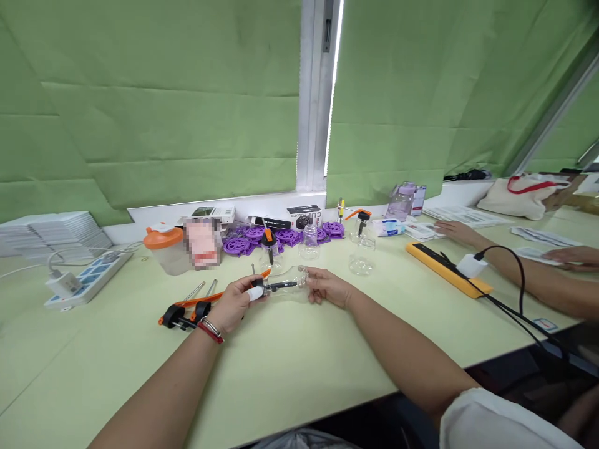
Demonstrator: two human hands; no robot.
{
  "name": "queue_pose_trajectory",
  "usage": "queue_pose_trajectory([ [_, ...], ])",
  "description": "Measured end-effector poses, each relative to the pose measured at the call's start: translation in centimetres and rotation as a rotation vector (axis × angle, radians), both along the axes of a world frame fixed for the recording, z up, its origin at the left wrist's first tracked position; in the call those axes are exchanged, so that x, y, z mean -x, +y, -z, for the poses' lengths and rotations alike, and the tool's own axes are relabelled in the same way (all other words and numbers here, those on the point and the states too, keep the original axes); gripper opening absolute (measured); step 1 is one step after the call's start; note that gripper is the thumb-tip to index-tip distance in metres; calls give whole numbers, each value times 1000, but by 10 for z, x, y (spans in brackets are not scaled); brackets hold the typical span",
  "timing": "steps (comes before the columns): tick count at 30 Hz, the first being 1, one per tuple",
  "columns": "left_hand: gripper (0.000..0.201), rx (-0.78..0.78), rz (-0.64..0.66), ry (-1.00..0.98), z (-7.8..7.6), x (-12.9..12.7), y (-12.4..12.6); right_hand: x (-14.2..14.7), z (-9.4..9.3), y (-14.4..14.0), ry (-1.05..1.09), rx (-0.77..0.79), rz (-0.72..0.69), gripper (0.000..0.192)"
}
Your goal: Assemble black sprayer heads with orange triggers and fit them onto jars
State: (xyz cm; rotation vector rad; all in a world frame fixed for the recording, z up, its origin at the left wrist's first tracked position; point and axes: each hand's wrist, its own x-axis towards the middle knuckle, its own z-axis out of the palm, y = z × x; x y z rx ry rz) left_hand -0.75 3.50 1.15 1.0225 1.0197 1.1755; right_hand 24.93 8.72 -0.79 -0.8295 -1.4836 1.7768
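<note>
Green coverings [150,93] either side of a white window frame [311,100], bright light slit [334,87], pale tabletop [304,368] below.

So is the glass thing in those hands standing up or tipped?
Tipped: the glass vessel is held sideways between the left hand and right hand.

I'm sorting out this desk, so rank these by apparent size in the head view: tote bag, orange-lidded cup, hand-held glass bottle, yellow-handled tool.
1. Tote bag
2. Orange-lidded cup and glass bottle, unranked: the cup looks broader, the bottle longer
3. Yellow-handled tool, clearly smallest
</note>
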Motion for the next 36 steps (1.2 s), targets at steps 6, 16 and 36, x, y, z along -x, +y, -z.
queue_pose_trajectory([
  [6, 44, 1, 18, -8, -1, 0, -1, 11, 3, 5, -289, -16, 105, 71],
  [16, 44, 18, -32, -1, 3, 0, 3, -4, 3, 1, 10, -51, 0, 70],
  [36, 44, -18, 21, -2, 1, 1, 1, 8, 13, 6, -122, -31, 49, 57],
])
